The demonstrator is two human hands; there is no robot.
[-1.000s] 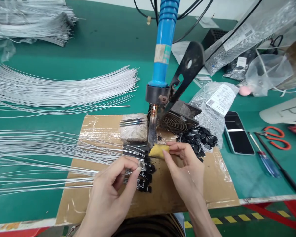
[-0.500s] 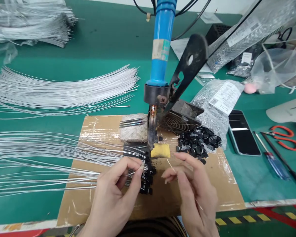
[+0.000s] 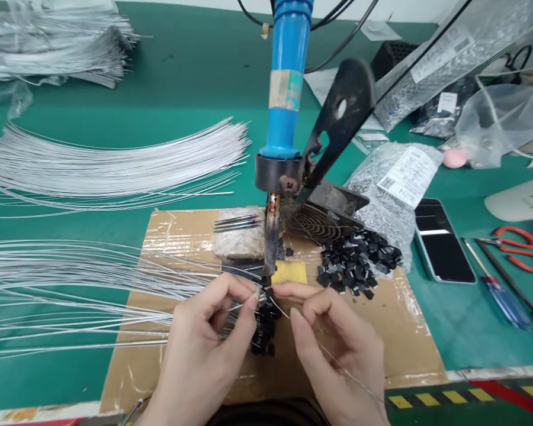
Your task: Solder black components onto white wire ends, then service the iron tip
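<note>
My left hand (image 3: 208, 343) is closed in a pinch on a thin white wire, its fingertips just below the tip (image 3: 270, 242) of a blue soldering iron (image 3: 288, 89) fixed in a stand. In my right hand (image 3: 342, 343) runs a thin, curved solder wire (image 3: 349, 374), its far end close to my left fingertips. My right index finger reaches to the left beside them. Whatever sits at the wire's end is too small to make out. Beneath my hands are small black connectors (image 3: 262, 337) in a row, with white wires (image 3: 160, 278) trailing left.
A cardboard sheet (image 3: 408, 343) lies under the work. Near the iron are a yellow sponge (image 3: 290, 272) and a heap of black housings (image 3: 355, 260). To the right lie a phone (image 3: 444, 242), a screwdriver (image 3: 506, 302) and red-handled pliers (image 3: 522, 260). A wire bundle (image 3: 115, 165) lies left.
My right hand has moved left with the solder wire, up to my left fingertips beneath the iron's tip. My left hand keeps its pinch almost unmoved.
</note>
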